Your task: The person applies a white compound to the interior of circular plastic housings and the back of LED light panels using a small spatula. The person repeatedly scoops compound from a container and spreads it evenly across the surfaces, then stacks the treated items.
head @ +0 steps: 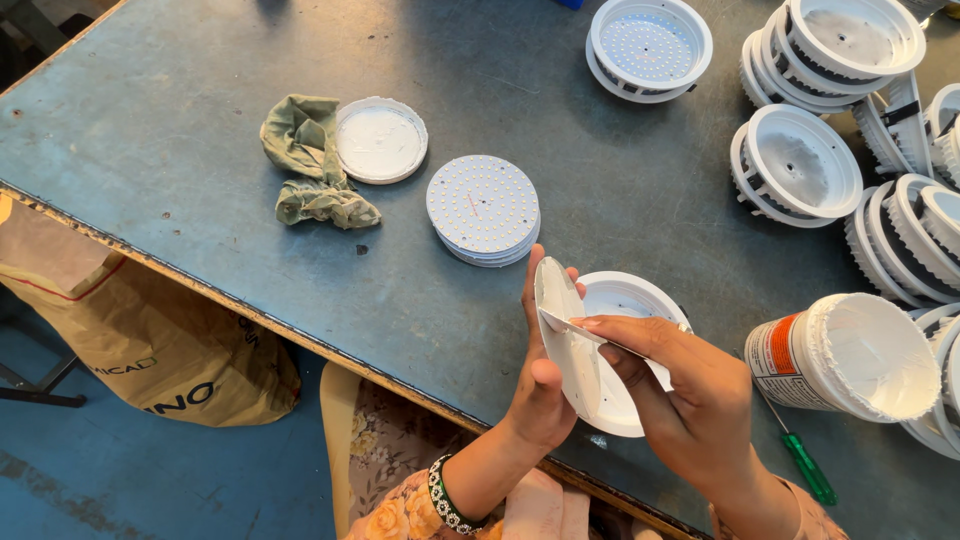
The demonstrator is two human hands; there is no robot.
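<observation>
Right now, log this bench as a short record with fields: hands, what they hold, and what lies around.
left hand: holds a round white disc up on edge
right hand: draws a thin flat blade across the disc's face
under hands: white round housing
centre: stack of dotted LED discs
left: green rag beside a white lid
right: open tub of white paste, green screwdriver, stacked white housings
surface: grey table

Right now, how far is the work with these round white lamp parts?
Done, it seems: one housing with its dotted board fitted. In hand: the left hand holds a round disc on edge, and the right hand draws a thin blade over it. Left: a stack of dotted boards and many empty housings.
</observation>
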